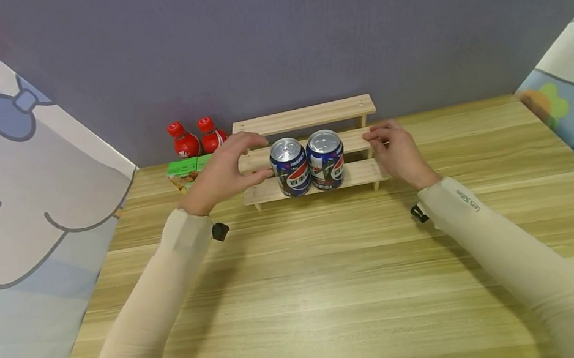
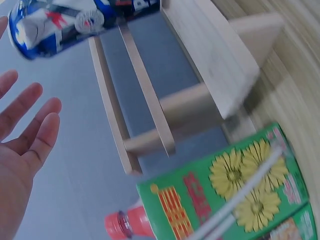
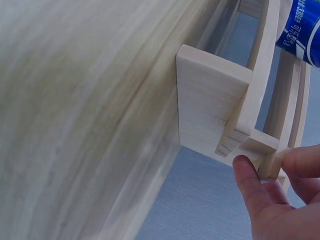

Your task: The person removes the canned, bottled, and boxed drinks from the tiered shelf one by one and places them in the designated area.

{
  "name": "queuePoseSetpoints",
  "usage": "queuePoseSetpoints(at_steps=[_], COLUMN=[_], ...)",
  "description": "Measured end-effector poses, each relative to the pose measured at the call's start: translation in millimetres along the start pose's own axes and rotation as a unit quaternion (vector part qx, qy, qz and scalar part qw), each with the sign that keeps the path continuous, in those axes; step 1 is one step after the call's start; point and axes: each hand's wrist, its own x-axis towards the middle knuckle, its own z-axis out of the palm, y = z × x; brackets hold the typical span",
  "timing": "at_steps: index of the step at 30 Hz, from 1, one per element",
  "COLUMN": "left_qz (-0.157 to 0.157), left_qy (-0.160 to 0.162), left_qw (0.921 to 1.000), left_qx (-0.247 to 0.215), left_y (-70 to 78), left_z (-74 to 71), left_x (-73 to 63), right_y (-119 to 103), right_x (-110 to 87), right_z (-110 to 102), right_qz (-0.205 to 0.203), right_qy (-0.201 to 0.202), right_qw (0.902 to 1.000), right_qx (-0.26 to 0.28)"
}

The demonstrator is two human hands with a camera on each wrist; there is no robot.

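Observation:
A tiered wooden shelf rack (image 1: 305,117) stands against the back panel. Two blue Pepsi cans, a left can (image 1: 291,169) and a right can (image 1: 326,161), stand upright side by side on its lowest step. My left hand (image 1: 225,176) is just left of the left can, thumb and fingers spread apart. In the left wrist view, a gap shows between those fingers and the can (image 2: 85,25). With thumb and fingers, my right hand (image 1: 399,153) pinches the right end of the rack's middle step. The right wrist view shows that step's end (image 3: 270,167) between thumb and fingers.
Left of the rack stand two red-capped bottles, one outer (image 1: 184,142) and one inner (image 1: 211,134). In front of them are green drink cartons (image 1: 182,168), the nearer one with a straw on its side (image 2: 225,195). A grey panel (image 1: 276,32) rises behind the wooden table (image 1: 327,297).

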Motion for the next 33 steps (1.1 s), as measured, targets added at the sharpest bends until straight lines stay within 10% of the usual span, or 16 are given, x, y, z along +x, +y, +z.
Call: queuePoseSetpoints(at_steps=[33], left_qz=[0.026], left_qy=[-0.018], left_qw=[0.999], left_qx=[0.031], left_y=[13.8], left_z=[23.9], left_x=[18.2], right_y=[-2.0], right_x=[-0.9], right_z=[-3.3], right_qz=[-0.002], right_qy=[-0.01], right_qw=[0.9999], right_qx=[-0.006])
